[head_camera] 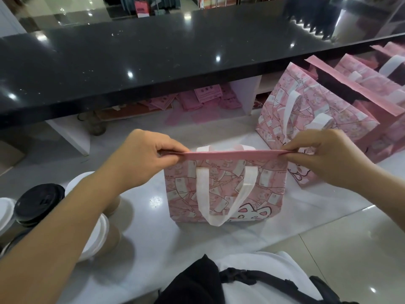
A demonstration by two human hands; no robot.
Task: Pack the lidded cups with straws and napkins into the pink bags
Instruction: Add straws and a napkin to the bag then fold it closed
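Long glossy black stone counter spans the top of view; using it as the landmark. Below its front edge sits the white glossy work surface I'm working on.

Right end, just under the counter edge: a row of upright pink printed tote bags with white strap handles, packed side by side, the nearest one touching the next.

Centre, nearer me than the counter: one pink cartoon-printed fabric bag with white looped handles stands upright on the white surface. Its top rim is pulled flat and closed into a straight pink strip. One handle hangs down the near face, the other sticks up behind the rim. Contents not visible.

My left hand pinches the left end of that rim, thumb and fingertips clamped together on the fabric. My right hand pinches the right end the same way. Both pull outward, rim taut between them.

Left of the bag, far from the counter, partly under my left forearm: brown paper cups with white lids and one cup with a black plastic lid, standing close together on the white surface.

Under the counter, on the shelf: a loose pile of flat pink printed paper pieces.

Near edge of view: my white shirt with a black strap across it.
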